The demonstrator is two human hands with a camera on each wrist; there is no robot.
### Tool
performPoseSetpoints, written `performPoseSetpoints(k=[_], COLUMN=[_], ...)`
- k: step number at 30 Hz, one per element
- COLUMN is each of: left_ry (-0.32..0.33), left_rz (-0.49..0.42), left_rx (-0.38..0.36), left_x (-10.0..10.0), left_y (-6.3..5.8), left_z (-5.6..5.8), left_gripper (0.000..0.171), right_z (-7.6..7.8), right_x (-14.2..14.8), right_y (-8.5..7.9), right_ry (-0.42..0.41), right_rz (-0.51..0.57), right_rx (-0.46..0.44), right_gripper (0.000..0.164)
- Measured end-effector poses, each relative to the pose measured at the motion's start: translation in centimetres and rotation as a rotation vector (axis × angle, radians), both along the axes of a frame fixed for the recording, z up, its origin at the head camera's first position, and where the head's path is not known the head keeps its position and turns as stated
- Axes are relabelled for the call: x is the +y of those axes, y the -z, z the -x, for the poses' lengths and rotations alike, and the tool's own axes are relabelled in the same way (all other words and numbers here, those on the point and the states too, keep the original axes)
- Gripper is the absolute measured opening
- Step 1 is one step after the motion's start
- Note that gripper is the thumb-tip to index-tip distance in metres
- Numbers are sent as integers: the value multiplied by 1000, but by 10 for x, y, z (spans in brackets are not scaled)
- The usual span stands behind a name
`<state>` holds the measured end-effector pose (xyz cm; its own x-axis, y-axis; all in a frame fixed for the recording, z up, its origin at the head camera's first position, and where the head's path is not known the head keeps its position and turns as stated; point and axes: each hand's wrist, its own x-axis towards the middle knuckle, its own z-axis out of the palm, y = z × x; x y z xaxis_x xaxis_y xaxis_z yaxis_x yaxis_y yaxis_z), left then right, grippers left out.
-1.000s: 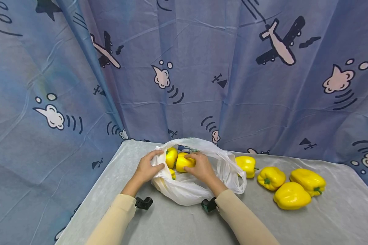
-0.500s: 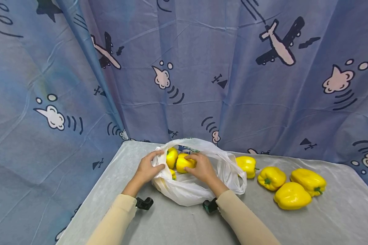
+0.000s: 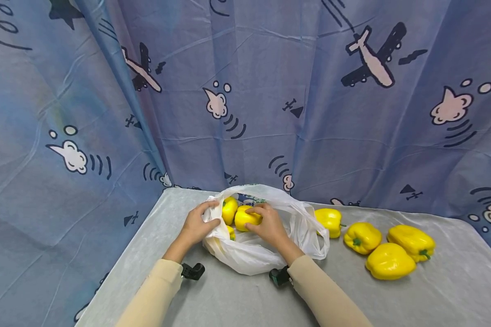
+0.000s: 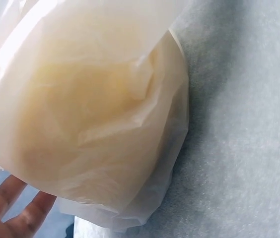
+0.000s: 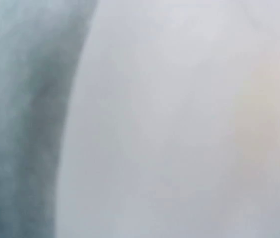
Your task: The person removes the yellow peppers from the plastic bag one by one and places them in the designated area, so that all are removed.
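A white plastic bag (image 3: 245,263) lies on the table with its mouth spread open. My left hand (image 3: 195,223) pinches the left side of its rim between thumb and fingers. Reaching in over the near edge, my right hand (image 3: 270,225) grips a yellow bell pepper (image 3: 242,219) inside. Another bell pepper (image 3: 229,209) sits behind and left of it, and part of a third (image 3: 230,232) shows below. In the left wrist view, yellow shows through the bag (image 4: 100,124) beside my fingers (image 4: 31,213). The blurred bag (image 5: 155,124) fills most of the right wrist view, hiding my right hand.
Right of the bag, one bell pepper (image 3: 328,221) lies against its handle. Farther right, three more are grouped: one at the left (image 3: 362,237), one in front (image 3: 390,262) and one behind (image 3: 410,241). A patterned blue curtain (image 3: 245,150) hangs behind the grey-covered table (image 3: 229,304).
The bell pepper in my right hand sits very slightly lower in the bag. Both hands and the bag have otherwise stayed in place.
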<state>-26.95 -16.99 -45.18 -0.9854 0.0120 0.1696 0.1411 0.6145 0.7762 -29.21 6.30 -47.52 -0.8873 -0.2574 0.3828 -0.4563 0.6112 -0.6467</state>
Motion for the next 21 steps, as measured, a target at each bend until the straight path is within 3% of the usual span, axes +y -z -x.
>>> performPoseSetpoints(k=[21], left_ry=[-3], left_rz=[-1], left_rx=[7], left_x=[0], left_y=[2], left_z=[2], left_gripper=[50], right_z=[-20], right_x=[13], right_y=[-11], right_ry=[72], right_rz=[23], right_rx=[-7], right_gripper=[35])
